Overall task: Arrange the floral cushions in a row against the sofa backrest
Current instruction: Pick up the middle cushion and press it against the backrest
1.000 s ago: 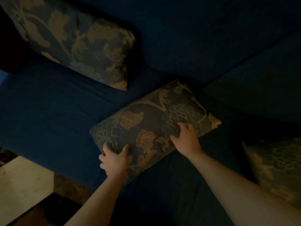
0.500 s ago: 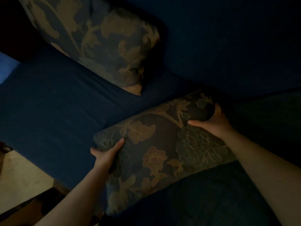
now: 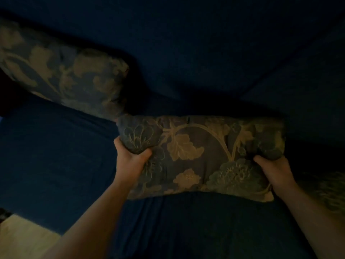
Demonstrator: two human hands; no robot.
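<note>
The middle floral cushion (image 3: 197, 157), flat on the seat a second ago, is now lifted and squared toward the sofa backrest (image 3: 186, 58), beside the propped left cushion (image 3: 61, 71). The left hand (image 3: 130, 161) and right hand (image 3: 272, 171) each clamp an upper corner, fingers curled into fabric.

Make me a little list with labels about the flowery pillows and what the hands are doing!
held cushion: floral cushion, gripped at both ends
left hand: squeezing its left end
right hand: squeezing its right end
second cushion: leaning on the backrest, upper left
third cushion: partly seen at right edge
sofa: dark blue
light: very dim
</note>
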